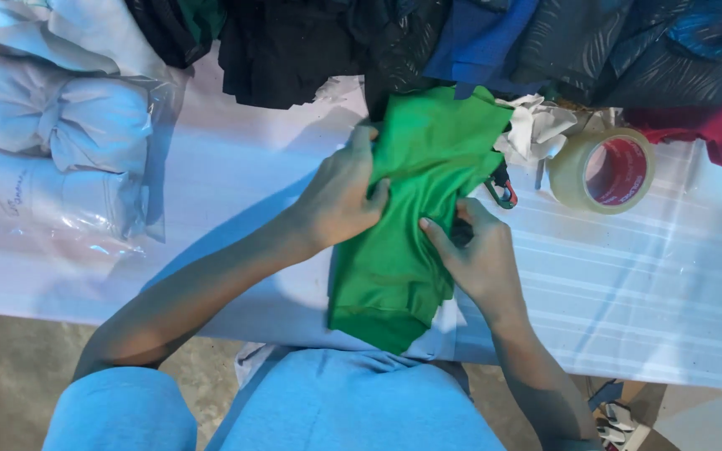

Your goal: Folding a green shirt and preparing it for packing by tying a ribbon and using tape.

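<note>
A green garment [411, 209] lies folded lengthwise on a white table cover [236, 167], its ribbed hem hanging over the near edge. My left hand [340, 196] presses on the garment's left side, thumb and fingers pinching the fabric. My right hand [474, 250] grips its right edge, fingers curled onto the cloth.
A roll of clear tape [605, 169] sits right of the garment, with crumpled white paper [536, 127] and scissors handles [503, 192] beside it. Dark, blue and red clothes [478, 42] pile along the far edge. Clear bags of white cloth [60, 142] lie at left.
</note>
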